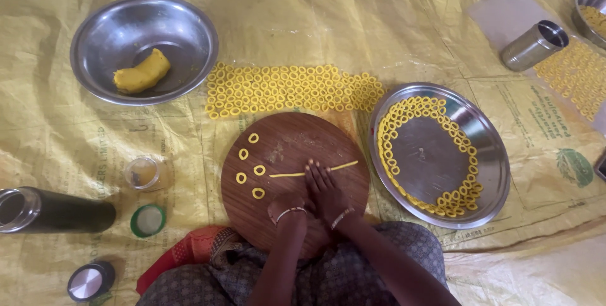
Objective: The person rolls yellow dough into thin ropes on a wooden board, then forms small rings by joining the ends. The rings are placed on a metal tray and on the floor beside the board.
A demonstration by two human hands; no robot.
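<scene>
A round wooden board [287, 139] lies in front of me on a yellow sheet. Across it runs a thin yellow dough rope [287, 174]. My right hand [322, 187] lies flat on the middle of the rope, fingers pointing away from me. My left hand [285, 208] is tucked beside and partly under it, mostly hidden, with a bangle at the wrist. Several small dough rings [259, 170] sit on the left part of the board.
Rows of yellow rings [293, 88] lie beyond the board. A steel bowl [107, 22] with a dough lump [142, 72] stands far left. A steel plate [429, 161] edged with rings is at right. A steel tumbler [533, 45], black flask [57, 212], small jar [145, 172] and green lid [148, 220] are around.
</scene>
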